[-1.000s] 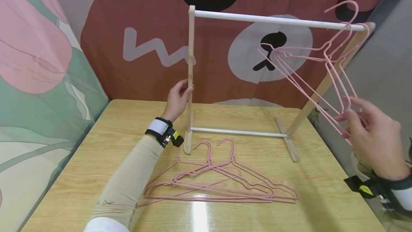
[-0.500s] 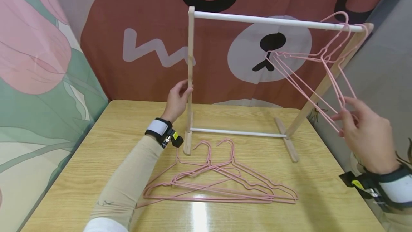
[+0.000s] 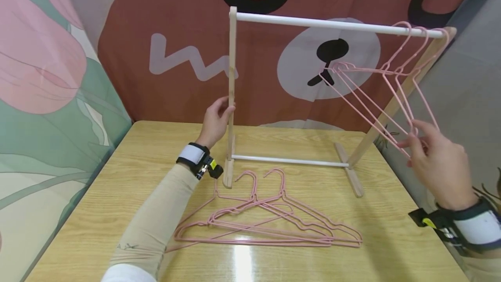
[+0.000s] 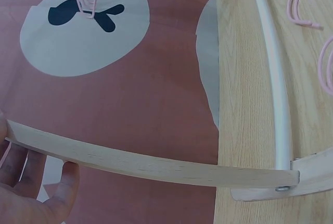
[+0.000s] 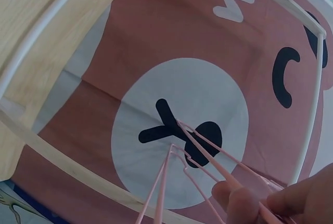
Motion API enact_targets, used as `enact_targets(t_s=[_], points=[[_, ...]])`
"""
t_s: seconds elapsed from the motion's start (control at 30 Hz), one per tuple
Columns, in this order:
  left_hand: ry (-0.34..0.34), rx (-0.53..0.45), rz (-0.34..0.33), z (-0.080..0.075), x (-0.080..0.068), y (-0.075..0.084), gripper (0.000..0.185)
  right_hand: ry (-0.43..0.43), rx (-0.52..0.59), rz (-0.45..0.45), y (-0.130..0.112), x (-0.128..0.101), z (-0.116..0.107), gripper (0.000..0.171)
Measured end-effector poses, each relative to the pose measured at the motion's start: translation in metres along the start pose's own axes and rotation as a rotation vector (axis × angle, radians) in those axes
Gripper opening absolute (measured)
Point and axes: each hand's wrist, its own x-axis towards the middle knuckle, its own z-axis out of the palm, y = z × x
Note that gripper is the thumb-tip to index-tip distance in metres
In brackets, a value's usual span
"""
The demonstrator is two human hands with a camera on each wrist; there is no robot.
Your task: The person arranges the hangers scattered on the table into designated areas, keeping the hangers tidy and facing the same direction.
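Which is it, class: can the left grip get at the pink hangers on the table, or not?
Likely yes: the left grip must first release the wooden post, but the pink hangers lie nearby on the table with no other object on top.

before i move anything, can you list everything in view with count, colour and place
flat wood-grain tabletop: one, yellow-tan, lower head view
wooden garment rack with white rods: one, pale wood and white, on the tabletop
thin hung wire-like hangers: three, pink, upper rod's right end
thin loose wire-like hangers: at least three, overlapping, pink, on the tabletop
bear-face printed backdrop: one, mostly brown, behind the rack
floral-printed panel: one, green and pink, left side
wrist straps with cameras: two, black and white, one per wrist
long sleeves: two, beige, forearms
left hand: one, gripping the rack's left post
right hand: one, pinching the leftmost hung hanger
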Motion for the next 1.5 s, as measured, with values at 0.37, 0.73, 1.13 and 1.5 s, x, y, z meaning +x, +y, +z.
enact_targets(t_s=[0.37, 0.73, 1.13, 1.5], points=[[0.006, -0.002, -0.010, -0.001, 0.000, 0.000, 0.035, -0.029, -0.034, 0.014, -0.001, -0.002, 0.005, 0.039], [0.007, -0.003, -0.017, -0.002, -0.003, -0.002, 0.036, -0.051, -0.061, 0.009, 0.003, -0.003, 0.006, 0.054], [0.013, 0.003, -0.013, -0.002, -0.003, -0.002, 0.035, -0.095, -0.035, 0.021, 0.005, -0.015, 0.009, 0.062], [0.002, -0.005, -0.022, 0.000, -0.002, 0.001, 0.035, -0.161, 0.078, 0.078, 0.015, -0.041, 0.008, 0.072]])
